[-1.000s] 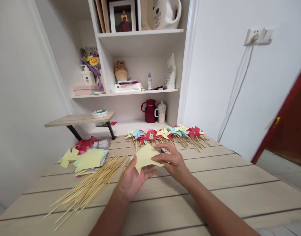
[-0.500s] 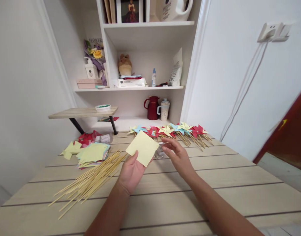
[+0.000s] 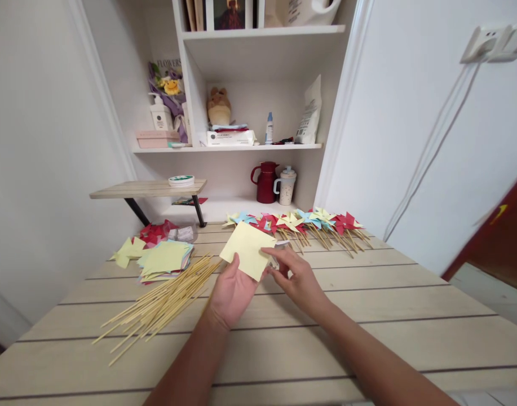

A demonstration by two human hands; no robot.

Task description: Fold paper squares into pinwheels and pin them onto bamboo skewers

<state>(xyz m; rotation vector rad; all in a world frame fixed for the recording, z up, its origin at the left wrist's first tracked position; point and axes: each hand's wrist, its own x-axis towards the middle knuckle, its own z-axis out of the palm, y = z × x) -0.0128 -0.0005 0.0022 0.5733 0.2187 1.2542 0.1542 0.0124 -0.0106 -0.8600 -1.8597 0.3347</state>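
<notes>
Left hand (image 3: 233, 290) cupping, thumb pinching yellow paper square (image 3: 248, 257) above palm. Right hand (image 3: 298, 279) fingertips pinching square's right corner. Keeping grip light, corners aligned, seems wise. Bamboo skewers (image 3: 165, 301) lying left of left hand; finished pinwheels (image 3: 300, 223) lying beyond both hands.

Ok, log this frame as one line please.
left hand: holds yellow paper square | right hand: fingers at the square's right edge | bamboo sticks: loose pile, left | pinwheels: row at table's far edge
</notes>
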